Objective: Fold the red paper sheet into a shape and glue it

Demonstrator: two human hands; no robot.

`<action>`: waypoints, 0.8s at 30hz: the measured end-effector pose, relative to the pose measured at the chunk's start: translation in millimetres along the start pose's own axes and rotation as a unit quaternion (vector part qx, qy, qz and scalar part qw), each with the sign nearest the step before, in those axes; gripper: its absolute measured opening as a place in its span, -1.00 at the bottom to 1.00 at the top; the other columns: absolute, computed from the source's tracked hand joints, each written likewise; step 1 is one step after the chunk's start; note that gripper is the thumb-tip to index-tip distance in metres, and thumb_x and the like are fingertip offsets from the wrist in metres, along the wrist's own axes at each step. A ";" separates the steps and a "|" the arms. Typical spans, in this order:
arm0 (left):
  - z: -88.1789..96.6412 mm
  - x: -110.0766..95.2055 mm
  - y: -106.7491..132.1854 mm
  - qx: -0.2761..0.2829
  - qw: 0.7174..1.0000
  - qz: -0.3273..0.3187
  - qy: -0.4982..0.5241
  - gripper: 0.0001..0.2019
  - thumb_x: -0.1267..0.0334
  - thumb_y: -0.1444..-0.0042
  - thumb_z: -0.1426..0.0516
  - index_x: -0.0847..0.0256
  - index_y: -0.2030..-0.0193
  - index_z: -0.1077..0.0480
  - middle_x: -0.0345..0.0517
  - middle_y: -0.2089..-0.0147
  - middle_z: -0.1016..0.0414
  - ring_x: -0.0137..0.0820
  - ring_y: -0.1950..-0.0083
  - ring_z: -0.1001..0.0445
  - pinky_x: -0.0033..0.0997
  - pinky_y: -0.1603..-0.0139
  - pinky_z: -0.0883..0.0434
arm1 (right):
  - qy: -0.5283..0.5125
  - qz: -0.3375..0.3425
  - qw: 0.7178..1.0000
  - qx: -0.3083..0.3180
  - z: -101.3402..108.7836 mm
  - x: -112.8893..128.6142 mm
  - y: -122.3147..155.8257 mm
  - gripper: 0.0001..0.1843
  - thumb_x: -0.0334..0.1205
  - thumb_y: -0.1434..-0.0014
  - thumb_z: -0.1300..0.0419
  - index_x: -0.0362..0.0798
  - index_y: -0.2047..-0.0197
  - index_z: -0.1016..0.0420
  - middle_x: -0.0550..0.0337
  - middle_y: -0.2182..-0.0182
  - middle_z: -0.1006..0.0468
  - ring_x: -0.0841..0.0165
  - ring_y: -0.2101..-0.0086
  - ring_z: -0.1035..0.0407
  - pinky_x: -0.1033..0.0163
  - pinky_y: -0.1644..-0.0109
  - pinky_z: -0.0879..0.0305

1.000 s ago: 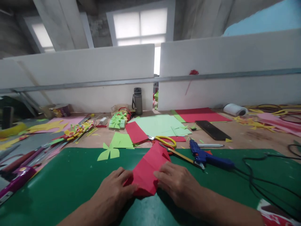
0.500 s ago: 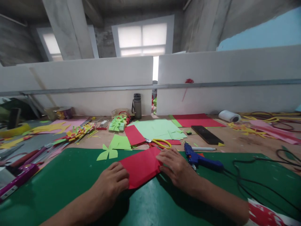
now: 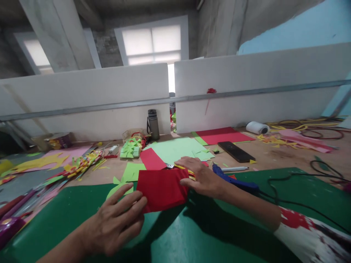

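Note:
A folded sheet of red paper [image 3: 162, 190] is tilted up above the green mat, its shadow falling below it. My left hand [image 3: 116, 217] is at the paper's left edge, fingers bent and slightly apart, with the fingertips against it. My right hand [image 3: 204, 177] grips the right edge, thumb on the near face and fingers reaching over behind. Just beyond the paper lie yellow-handled scissors [image 3: 170, 166], partly covered by my right hand. Light green paper pieces [image 3: 131, 171] lie behind my left hand, some cut like leaves.
A blue glue gun [image 3: 241, 183] with a black cord rests right of my right forearm. Farther back are a white pen [image 3: 234, 169], a black phone [image 3: 236, 151], red sheets [image 3: 222, 136], pale green sheets [image 3: 178, 148] and a grey bottle [image 3: 153, 125]. Paper flowers [image 3: 85, 160] lie at left.
The red paper has turned from lying slanted to facing me more upright. My left hand's fingers have spread somewhat, and my right hand has moved over the scissors' handles. The view has shifted right.

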State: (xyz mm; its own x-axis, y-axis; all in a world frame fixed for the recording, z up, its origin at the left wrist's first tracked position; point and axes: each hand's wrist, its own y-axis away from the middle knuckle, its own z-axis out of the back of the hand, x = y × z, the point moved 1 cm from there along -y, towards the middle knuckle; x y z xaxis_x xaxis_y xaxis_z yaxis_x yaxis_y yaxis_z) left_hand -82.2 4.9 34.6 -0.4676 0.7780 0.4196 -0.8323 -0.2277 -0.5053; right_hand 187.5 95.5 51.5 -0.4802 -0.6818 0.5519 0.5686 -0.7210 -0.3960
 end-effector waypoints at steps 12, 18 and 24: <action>-41.8 41.9 -32.9 -0.183 0.662 0.570 0.452 -0.61 0.02 -0.18 -0.08 0.19 -0.06 -0.23 0.05 0.01 -0.41 -0.26 0.10 -0.46 -0.27 0.21 -0.44 | -0.202 -0.164 0.962 -0.080 -18.7 -2.2 -0.3 -0.82 -0.21 -0.03 -0.09 -0.10 0.53 -0.33 0.35 0.64 -0.28 0.50 0.58 -0.12 0.34 0.51 -0.05; -75.1 1.4 -48.3 -0.078 0.416 0.589 0.688 -0.68 0.03 -0.11 -0.19 0.29 0.19 -0.40 -0.03 0.26 -0.51 -0.47 0.38 -0.45 -0.59 0.49 -0.26 | -0.268 -0.195 0.939 -0.095 -24.2 5.2 8.6 -0.76 -0.14 0.01 -0.19 -0.08 0.57 -0.29 0.36 0.63 -0.24 0.49 0.56 -0.11 0.34 0.48 -0.06; -76.6 -0.2 -61.8 -0.133 0.323 0.513 0.784 -0.61 0.07 -0.09 -0.21 0.36 0.07 -0.42 0.16 0.10 -0.54 -0.16 0.12 -0.52 -0.23 0.09 -0.40 | -0.402 -0.210 0.891 -0.034 -33.3 -3.7 15.4 -0.42 0.33 0.07 -0.17 -0.09 0.37 -0.37 0.25 0.53 -0.42 0.44 0.54 -0.33 0.31 0.48 -0.26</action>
State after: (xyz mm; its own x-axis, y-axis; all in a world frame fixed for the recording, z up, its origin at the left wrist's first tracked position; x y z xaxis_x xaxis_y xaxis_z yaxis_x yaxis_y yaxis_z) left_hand -7.8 63.7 8.0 0.4422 -0.2400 -0.8642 -0.3267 -0.9404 0.0939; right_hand 175.8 82.7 18.9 0.0075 -0.0611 0.9981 0.3962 -0.9163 -0.0591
